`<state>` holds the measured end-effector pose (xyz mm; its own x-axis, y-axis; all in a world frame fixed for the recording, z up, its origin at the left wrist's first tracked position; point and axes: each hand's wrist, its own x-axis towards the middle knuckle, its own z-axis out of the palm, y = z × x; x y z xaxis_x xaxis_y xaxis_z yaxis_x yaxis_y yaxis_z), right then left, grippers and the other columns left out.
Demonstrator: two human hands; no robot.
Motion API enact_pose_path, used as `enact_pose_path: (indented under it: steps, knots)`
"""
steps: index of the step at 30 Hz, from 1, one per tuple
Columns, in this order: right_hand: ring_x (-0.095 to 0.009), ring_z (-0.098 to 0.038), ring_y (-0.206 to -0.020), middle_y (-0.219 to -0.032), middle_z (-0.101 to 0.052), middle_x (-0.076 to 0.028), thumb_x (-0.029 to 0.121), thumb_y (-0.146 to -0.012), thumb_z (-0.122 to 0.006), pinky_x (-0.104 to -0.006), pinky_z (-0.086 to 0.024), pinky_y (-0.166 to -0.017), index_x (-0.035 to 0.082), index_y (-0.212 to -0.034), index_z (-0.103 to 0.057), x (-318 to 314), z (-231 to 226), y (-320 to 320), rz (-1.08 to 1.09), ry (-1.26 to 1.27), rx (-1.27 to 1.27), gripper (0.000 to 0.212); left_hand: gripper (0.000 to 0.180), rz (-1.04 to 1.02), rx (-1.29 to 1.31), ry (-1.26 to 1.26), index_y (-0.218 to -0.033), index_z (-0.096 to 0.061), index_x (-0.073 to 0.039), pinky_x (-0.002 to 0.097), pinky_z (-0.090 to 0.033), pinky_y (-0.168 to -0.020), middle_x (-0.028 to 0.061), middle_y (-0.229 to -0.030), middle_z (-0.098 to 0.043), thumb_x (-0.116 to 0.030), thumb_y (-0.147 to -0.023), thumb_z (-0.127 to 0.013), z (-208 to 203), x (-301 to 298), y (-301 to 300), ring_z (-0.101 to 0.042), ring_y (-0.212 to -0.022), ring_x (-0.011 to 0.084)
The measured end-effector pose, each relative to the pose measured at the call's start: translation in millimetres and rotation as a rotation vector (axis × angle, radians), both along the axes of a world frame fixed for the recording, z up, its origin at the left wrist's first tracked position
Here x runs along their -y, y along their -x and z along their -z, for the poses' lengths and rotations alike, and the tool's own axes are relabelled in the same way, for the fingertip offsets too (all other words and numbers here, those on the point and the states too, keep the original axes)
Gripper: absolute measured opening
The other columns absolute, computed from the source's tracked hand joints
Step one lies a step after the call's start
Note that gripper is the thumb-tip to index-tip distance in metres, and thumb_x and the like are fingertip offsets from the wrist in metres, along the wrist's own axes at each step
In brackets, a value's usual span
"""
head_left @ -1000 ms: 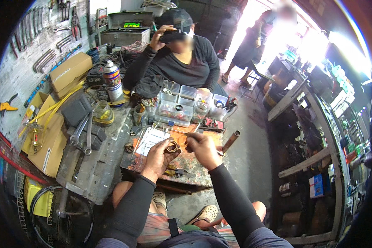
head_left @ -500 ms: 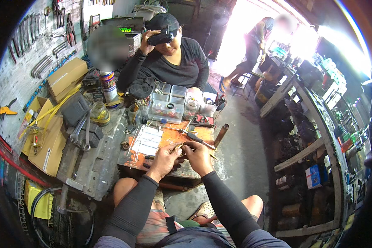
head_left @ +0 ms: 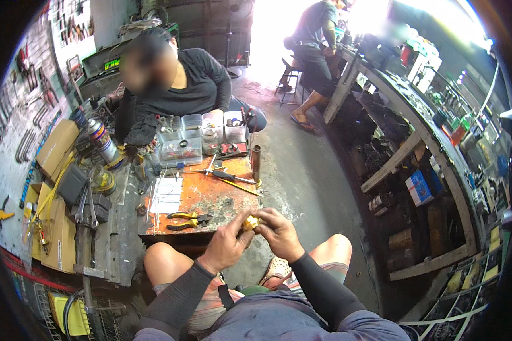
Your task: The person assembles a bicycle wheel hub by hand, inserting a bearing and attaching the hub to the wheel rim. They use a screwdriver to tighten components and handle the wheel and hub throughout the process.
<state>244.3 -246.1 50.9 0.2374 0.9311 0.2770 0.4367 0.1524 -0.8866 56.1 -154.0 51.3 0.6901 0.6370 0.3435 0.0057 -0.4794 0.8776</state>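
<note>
A small, shiny brass-coloured part (head_left: 251, 223) is held between the fingertips of both hands, past the front right corner of the orange worktop (head_left: 216, 196). My left hand (head_left: 227, 244) pinches it from the left, and my right hand (head_left: 282, 233) grips it from the right. Its exact kind is too small to make out, and the fingers cover part of it. On the worktop left of my hands lie yellow-and-black pliers (head_left: 189, 220). Farther back are a screwdriver (head_left: 228, 177) with a dark handle and a sheet of white paper (head_left: 166, 195) with thin rods beside it.
Clear plastic boxes (head_left: 181, 151) of small parts stand at the worktop's far side, near an upright metal tube (head_left: 256, 163). A seated person (head_left: 196, 74) leans there. Wrenches (head_left: 87, 207) and a spray can (head_left: 103, 142) are at left. A long bench (head_left: 404, 105) runs along the right.
My view has swung right. My hands, still holding the brass-coloured part, are now off the worktop's front right corner, and the pliers they partly covered show fully.
</note>
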Motion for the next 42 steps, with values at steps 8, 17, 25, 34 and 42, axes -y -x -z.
enact_pose_path:
  steps: [8, 17, 25, 34, 42]
  knots:
    - [-0.017, -0.077, -0.107, -0.119, -0.083, -0.015, 0.01, -0.1, -0.082, -0.0349, -0.061, -0.097, -0.002, -0.134, -0.075, 75, 40, -27, 0.054, 0.264, -0.283, 0.037, 0.048, 0.081, -0.181, 0.103, -0.151, -0.062, 0.0, 0.042, -0.059, -0.106, 0.0255, -0.136, -0.074, -0.008, -0.105, -0.069, 32, 59, -29, -0.074, -0.127, 0.0374]
    - [-0.023, -0.082, -0.095, -0.105, -0.084, -0.019, 0.022, -0.096, -0.084, -0.0382, -0.063, -0.086, -0.004, -0.123, -0.077, 68, 20, -44, 0.154, 0.35, -0.095, 0.037, 0.053, -0.02, -0.291, -0.337, -0.145, -0.066, 0.001, 0.0456, -0.06, -0.109, 0.0267, -0.147, -0.068, -0.002, -0.093, -0.076, 13, 85, -51, -0.07, -0.131, 0.0416]
    - [-0.028, -0.083, -0.093, -0.099, -0.082, -0.019, 0.02, -0.089, -0.09, -0.0406, -0.064, -0.083, -0.004, -0.131, -0.068, 57, 6, -50, 0.084, 0.356, -0.034, 0.053, 0.055, -0.073, -0.294, -0.465, -0.144, -0.066, -0.001, 0.0462, -0.062, -0.103, 0.0234, -0.142, -0.071, -0.002, -0.091, -0.077, 24, 76, -49, -0.073, -0.125, 0.0403]
    - [-0.037, -0.081, -0.093, -0.099, -0.081, -0.025, 0.038, -0.097, -0.084, -0.0458, -0.062, -0.085, -0.003, -0.118, -0.077, 1, 3, -94, -0.176, 0.253, 0.032, 0.047, 0.049, -0.14, -0.322, 0.056, -0.144, -0.068, 0.003, 0.0368, -0.062, -0.092, 0.0227, -0.112, -0.081, -0.006, -0.097, -0.081, 5, 45, -58, -0.081, -0.104, 0.0258]
    - [-0.031, -0.08, -0.099, -0.113, -0.081, -0.023, 0.024, -0.096, -0.081, -0.0455, -0.062, -0.092, -0.005, -0.132, -0.073, -84, 131, -171, 0.235, 0.523, -0.099, 0.046, 0.057, -0.289, -0.223, 0.233, -0.154, -0.056, 0.01, 0.0333, -0.061, -0.099, 0.0171, -0.13, -0.073, -0.011, -0.106, -0.078, 6, -22, -39, -0.073, -0.111, 0.0179]
